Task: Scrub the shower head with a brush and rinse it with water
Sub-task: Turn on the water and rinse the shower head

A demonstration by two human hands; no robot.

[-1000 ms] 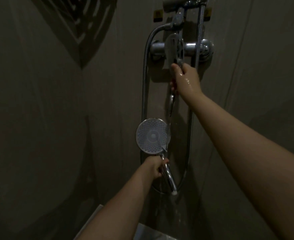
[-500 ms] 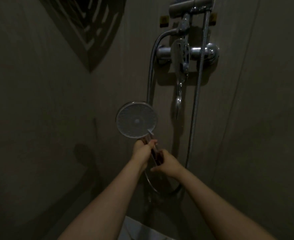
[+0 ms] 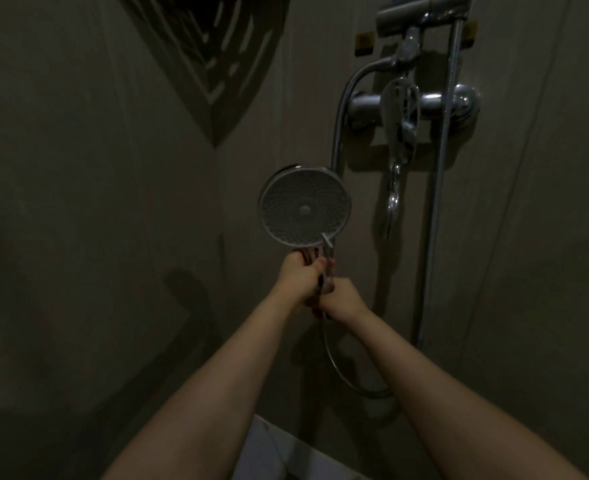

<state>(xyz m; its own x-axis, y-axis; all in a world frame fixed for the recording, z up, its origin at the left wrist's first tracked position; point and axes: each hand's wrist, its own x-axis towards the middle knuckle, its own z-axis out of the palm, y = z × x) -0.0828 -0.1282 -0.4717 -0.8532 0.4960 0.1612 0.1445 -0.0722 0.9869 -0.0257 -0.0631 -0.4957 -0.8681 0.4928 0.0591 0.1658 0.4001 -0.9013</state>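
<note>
Your left hand (image 3: 300,277) and right hand (image 3: 343,301), both clamped on its chrome handle, hold the shower head (image 3: 304,206) upright before the wall, left of the tap (image 3: 402,109), its round, dotted grey face toward you.

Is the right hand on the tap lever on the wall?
No, the right hand grips the shower head handle below the left hand, away from the tap lever.

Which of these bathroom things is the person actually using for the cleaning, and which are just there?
In use:
shower head, gripped by its handle by left hand and right hand
hose
mixer tap, for rinsing

Just there:
riser rail
white fixture
</note>
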